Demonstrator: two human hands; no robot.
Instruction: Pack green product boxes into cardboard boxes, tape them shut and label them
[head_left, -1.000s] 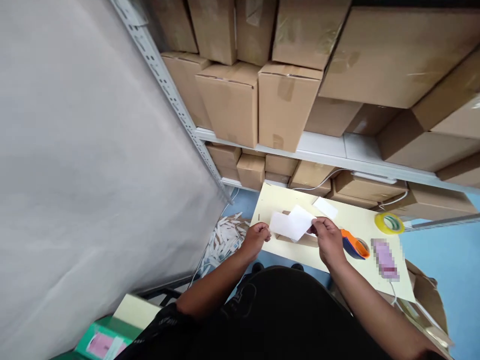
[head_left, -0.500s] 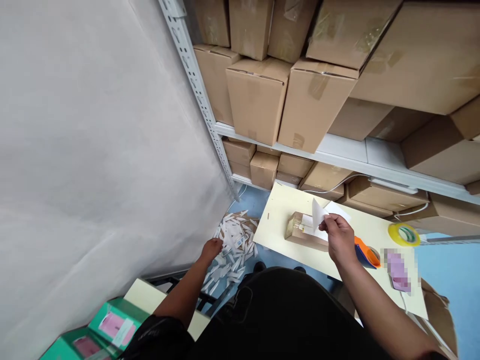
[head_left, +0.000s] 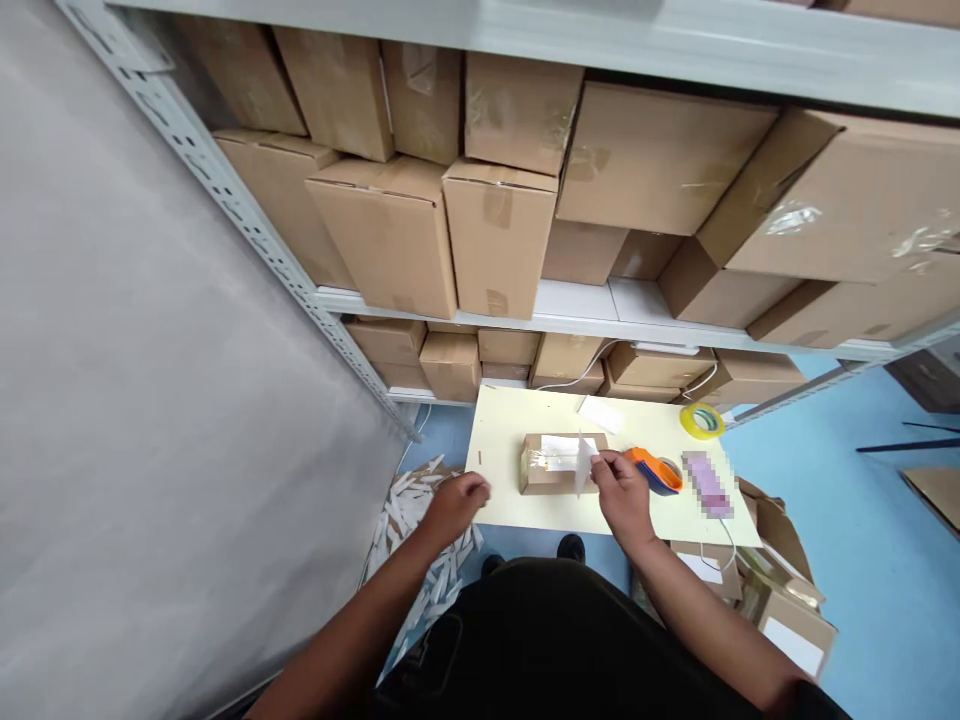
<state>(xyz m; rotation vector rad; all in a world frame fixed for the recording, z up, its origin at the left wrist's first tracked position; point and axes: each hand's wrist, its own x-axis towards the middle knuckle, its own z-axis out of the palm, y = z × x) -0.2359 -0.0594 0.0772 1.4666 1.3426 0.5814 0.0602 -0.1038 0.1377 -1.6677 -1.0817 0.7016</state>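
White slip (head_left: pixel 583 466): pinched by the right hand (head_left: pixel 624 494) over a taped box (head_left: pixel 553 481).
Left hand (head_left: pixel 454 508): curled near the cream table (head_left: pixel 510 411); whether it holds anything, cannot tell.

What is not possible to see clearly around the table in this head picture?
In the head view:
Carton: its end near the right hand is partly hidden by that hand.
White label: any print is too small to read; the held paper covers part.
Purple object: details blurred by pixelation.
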